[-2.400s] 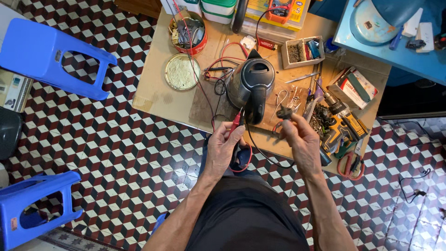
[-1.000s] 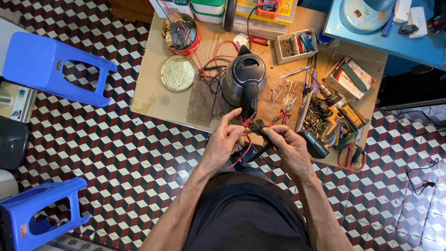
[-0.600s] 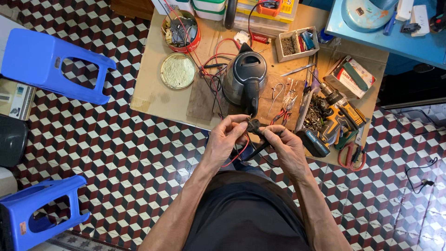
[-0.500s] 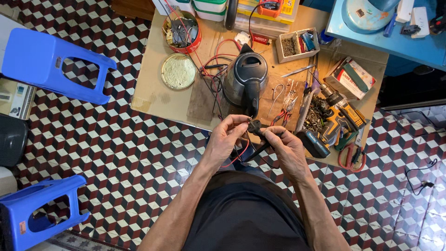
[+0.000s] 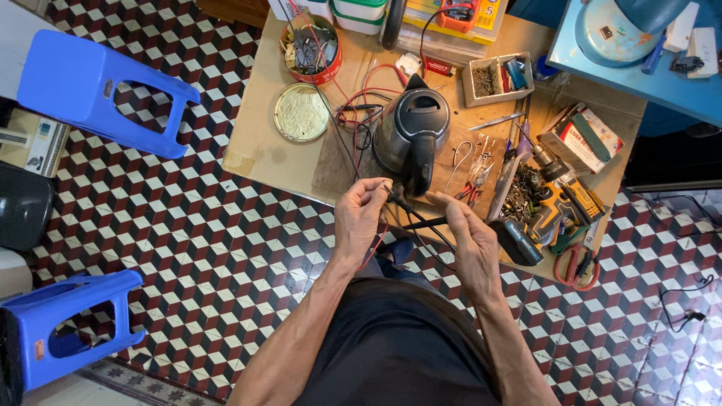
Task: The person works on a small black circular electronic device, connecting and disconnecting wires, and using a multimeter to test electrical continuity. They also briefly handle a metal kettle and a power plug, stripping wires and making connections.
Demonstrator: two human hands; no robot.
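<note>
left hand (image 5: 359, 218) pinches small dark part (image 5: 391, 192) at fingertips, red wire (image 5: 376, 244) trailing under palm. right hand (image 5: 472, 244) half closed around black probe (image 5: 423, 223), tip meeting dark part between both hands. hands sit just below dark electric kettle (image 5: 410, 139) on low wooden table (image 5: 256, 150). cordless drill (image 5: 553, 199) right of right hand. round tin (image 5: 301, 113) left of kettle.
</note>
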